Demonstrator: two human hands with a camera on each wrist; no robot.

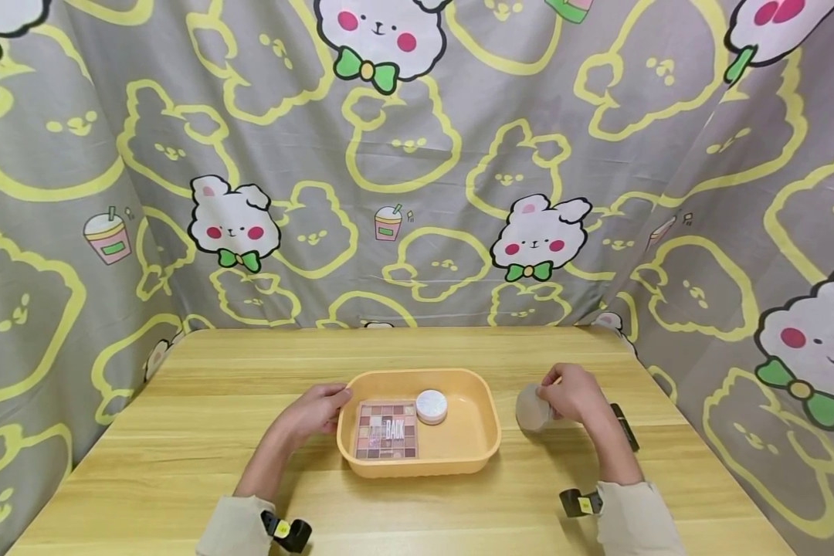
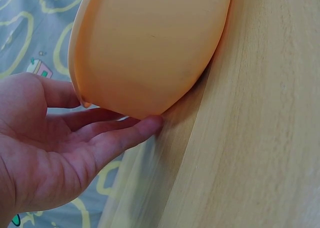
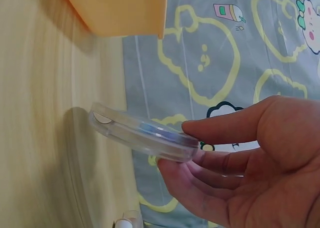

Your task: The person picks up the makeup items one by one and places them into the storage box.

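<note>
A yellow-orange plastic tray [image 1: 462,434] sits on the table, holding an eyeshadow palette [image 1: 387,442] marked "BACK" and a round white-lidded jar [image 1: 431,405]. At its left end my left hand [image 1: 314,411] grips the rim; the left wrist view shows the thumb at the rim and the fingers along the outer wall [image 2: 150,47]. Right of the tray, my right hand [image 1: 571,391] pinches a flat round clear case [image 1: 530,409] by its edge. In the right wrist view, that case [image 3: 145,136] is tilted above the table, thumb on one face and fingers on the other.
A slim black item [image 1: 625,427] lies on the table beyond my right forearm. The wood-grain table [image 1: 417,510] is bordered at the back and sides by a patterned grey curtain [image 1: 417,266].
</note>
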